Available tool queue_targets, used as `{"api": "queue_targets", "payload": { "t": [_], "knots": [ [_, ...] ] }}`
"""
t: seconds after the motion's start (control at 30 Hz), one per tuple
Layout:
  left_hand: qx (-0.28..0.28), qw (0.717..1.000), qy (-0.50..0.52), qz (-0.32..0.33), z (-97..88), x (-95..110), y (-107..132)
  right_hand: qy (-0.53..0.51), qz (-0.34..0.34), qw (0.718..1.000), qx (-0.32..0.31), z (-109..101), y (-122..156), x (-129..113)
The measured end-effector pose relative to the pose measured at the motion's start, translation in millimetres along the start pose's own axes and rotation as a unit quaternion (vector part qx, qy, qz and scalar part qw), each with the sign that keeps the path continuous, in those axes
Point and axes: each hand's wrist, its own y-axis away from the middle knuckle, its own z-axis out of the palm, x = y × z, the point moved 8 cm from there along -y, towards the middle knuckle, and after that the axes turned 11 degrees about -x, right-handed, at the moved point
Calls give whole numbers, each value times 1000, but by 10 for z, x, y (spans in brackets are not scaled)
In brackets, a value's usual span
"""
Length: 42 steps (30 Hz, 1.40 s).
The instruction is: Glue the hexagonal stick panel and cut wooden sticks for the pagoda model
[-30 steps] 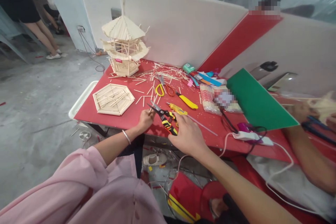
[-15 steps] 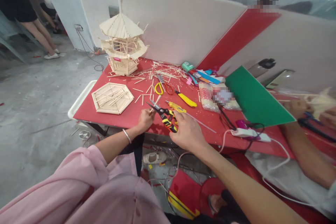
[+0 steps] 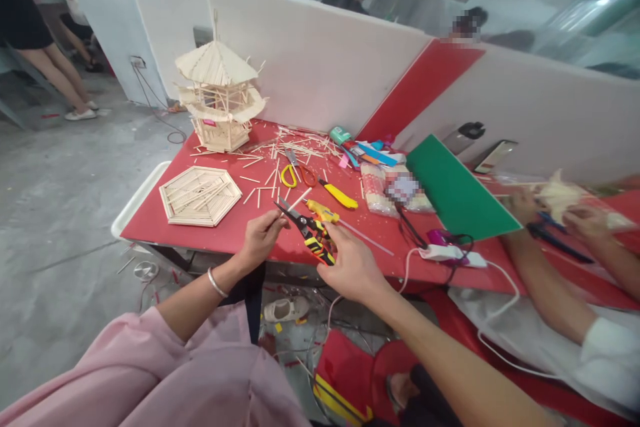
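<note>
My left hand (image 3: 263, 238) pinches a thin wooden stick (image 3: 301, 198) near one end. The stick slants up to the right and crosses the blades of the black-and-yellow shears (image 3: 316, 240). My right hand (image 3: 351, 261) is wrapped round the handles of these shears, whose blades point left toward my left fingertips. I cannot tell whether the blades touch the stick. Just beyond the shears lies a yellow glue gun (image 3: 323, 211) with a translucent glue stick (image 3: 367, 238) near it. A hexagonal stick panel (image 3: 200, 196) lies flat to the left.
A stick-built pagoda model (image 3: 220, 97) stands at the back left of the red table (image 3: 145, 223). Loose sticks, scissors (image 3: 295, 170), yellow-handled pliers (image 3: 340, 196), stick packs (image 3: 375, 190), a green board (image 3: 455, 190) and a power strip (image 3: 453, 255) lie around. A co-worker's arms (image 3: 545, 287) reach in at right.
The camera view has shifted, so the table sits further left and lower. In my left hand the stick now leans more to the right across the blades. My right hand keeps its grip on the shears.
</note>
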Motion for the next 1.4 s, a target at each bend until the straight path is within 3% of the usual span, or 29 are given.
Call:
{"api": "queue_targets", "payload": {
  "t": [0.1, 0.23, 0.37, 0.6, 0.87, 1.1, 1.27, 1.4],
  "knots": [
    [52, 998, 1, 31, -60, 228, 15, -15, -10, 1000, 17, -37, 56, 0],
    [90, 990, 103, -15, -76, 190, 25, -30, -18, 999, 33, -60, 109, 3],
    [52, 982, 180, -41, -44, 139, 19, -47, -31, 998, 30, -80, 171, -42],
    [5, 987, 153, -43, -89, 286, 28, -36, -41, 998, 12, -107, 241, -118],
    [-43, 973, 196, -114, -28, 181, 77, -32, -82, 996, 14, -48, 238, -126],
    [-33, 976, 183, -111, -47, 192, 85, -13, -65, 998, 8, -28, 196, -146],
    [-22, 969, 197, -146, -50, 92, 96, -24, -37, 999, -16, 38, 120, -144],
    [-37, 956, 223, -187, -94, 21, 75, -89, -64, 993, -40, 77, 71, -139]
  ]
}}
